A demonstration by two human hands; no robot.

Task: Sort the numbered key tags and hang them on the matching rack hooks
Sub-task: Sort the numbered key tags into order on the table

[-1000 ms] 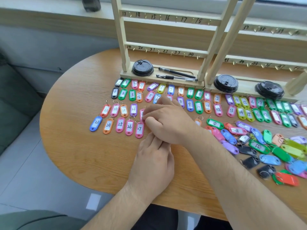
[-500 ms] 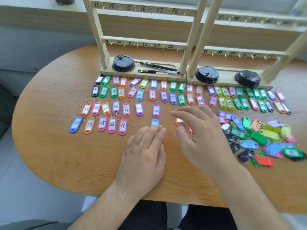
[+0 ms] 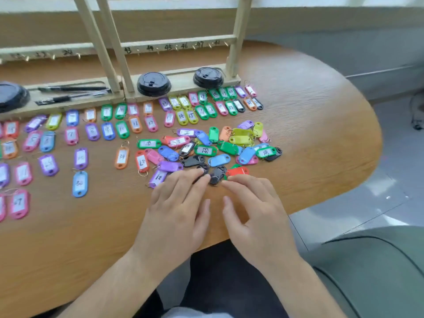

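Nearest, well before the rack [image 3: 239, 31], two hands rest on the table [image 3: 321, 134]. The left hand [image 3: 176, 210] has straight fingers touching one black tag [image 3: 216, 174]; the right hand [image 3: 257, 216] is loosely spread beside it. Farther in lies the unsorted pile [image 3: 204, 150], then the sorted rows [image 3: 135, 123]. On the rack's base sit three black lids [image 3: 153, 83] and two pens [image 3: 73, 89].
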